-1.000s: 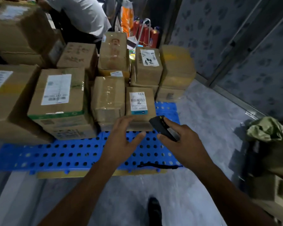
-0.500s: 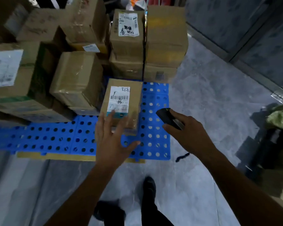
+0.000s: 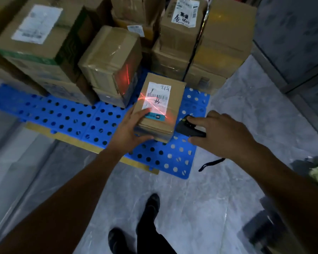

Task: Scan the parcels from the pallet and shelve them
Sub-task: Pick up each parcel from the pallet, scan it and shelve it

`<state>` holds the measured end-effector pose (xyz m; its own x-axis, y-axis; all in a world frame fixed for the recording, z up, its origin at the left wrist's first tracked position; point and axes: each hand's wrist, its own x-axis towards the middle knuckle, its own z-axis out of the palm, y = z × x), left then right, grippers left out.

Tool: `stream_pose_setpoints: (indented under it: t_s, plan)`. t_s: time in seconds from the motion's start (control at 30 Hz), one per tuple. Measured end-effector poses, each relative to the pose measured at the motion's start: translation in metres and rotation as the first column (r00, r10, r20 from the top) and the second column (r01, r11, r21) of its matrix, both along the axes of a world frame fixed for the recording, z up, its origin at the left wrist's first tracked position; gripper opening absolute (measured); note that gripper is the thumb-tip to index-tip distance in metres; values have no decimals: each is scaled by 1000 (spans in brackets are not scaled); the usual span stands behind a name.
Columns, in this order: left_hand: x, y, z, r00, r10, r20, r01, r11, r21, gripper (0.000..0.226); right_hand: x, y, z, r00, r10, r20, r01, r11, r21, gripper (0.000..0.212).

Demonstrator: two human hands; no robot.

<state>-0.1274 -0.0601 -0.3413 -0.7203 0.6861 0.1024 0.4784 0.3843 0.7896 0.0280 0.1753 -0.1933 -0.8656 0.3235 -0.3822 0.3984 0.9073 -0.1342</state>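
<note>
A small cardboard parcel [image 3: 174, 99] with a white barcode label lies on the blue perforated pallet [image 3: 66, 116]. My left hand [image 3: 130, 129] grips its near left corner, thumb under the front edge and fingers on the label. My right hand [image 3: 220, 132] holds a black handheld scanner [image 3: 188, 126] just right of the parcel. Red laser lines from the scanner cross the label and spill onto the taped box [image 3: 106, 59] to the left.
Several larger cardboard boxes [image 3: 35, 39] are stacked on the pallet behind and to the left, and a tall stack [image 3: 226, 33] stands at the back right. Grey tiled floor [image 3: 200, 208] lies in front, with my dark shoes [image 3: 152, 202] on it. A dark strap [image 3: 209, 164] hangs below the scanner.
My left hand has closed on the small parcel's near corner and drawn it toward me. The scanner moved closer to the parcel and its red laser now falls on the label.
</note>
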Motion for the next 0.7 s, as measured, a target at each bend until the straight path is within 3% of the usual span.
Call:
stream_pose_setpoints:
  t_s: [0.1,0.27,0.37,0.5,0.6,0.7]
  plan:
    - [12,8,-4,998,37,-49,-36,999,28,79,-15,-1,16,995,80,60,-87,989,119,64]
    - [65,-23,-9,983,99,-155,-88,993,78,80,-9,-20,49,964,198,180,-241,934,263,64]
    - [96,-59,-8,972,147,-183,-123,983,134,83,2,-47,66,942,251,222,-297,933,202,64]
    - [129,-119,12,922,260,-287,-246,966,83,62,14,-109,78,933,316,174,-326,945,31,64]
    - [154,-172,24,894,263,-364,-256,964,67,58,19,-161,88,891,424,165,-439,896,69,63]
    - [174,-224,34,850,384,-360,-375,922,97,60,20,-202,93,841,510,181,-532,840,108,62]
